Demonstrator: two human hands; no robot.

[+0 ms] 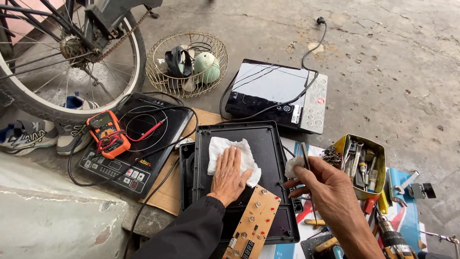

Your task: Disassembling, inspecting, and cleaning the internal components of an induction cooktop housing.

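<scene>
Left hand (229,173): flat, palm down, fingers together and stretched out, pressing on a white tissue (233,156).
White tissue: crumpled, spread on the black cooker casing (268,144), near its middle.
Black cooker casing: upside-down housing of an induction cooker, lying on the concrete floor (393,57) straight ahead.
Right hand (322,182): raised just right of the casing, fingers pinched on thin metal tweezers (305,154) and a small white wad (292,167).
Circuit board (254,223): tan, with red buttons and small knobs, resting tilted on the casing's near right corner, just below the left hand.
Tool tin (364,165): yellow, open, full of screwdrivers and bits, just right of the right hand.
Multimeter (108,133): orange, with a red probe, lying on a second black induction cooker (139,158) at left.
Third cooker (278,93): black and silver, farther back, its cord looped over it.
Wire basket (188,62): round, behind the cookers, holding a pale green ball-shaped part.
Bicycle wheel (72,57): top left, with sneakers (33,134) beneath.
Drill (393,237): bottom right, well apart from the casing.
</scene>
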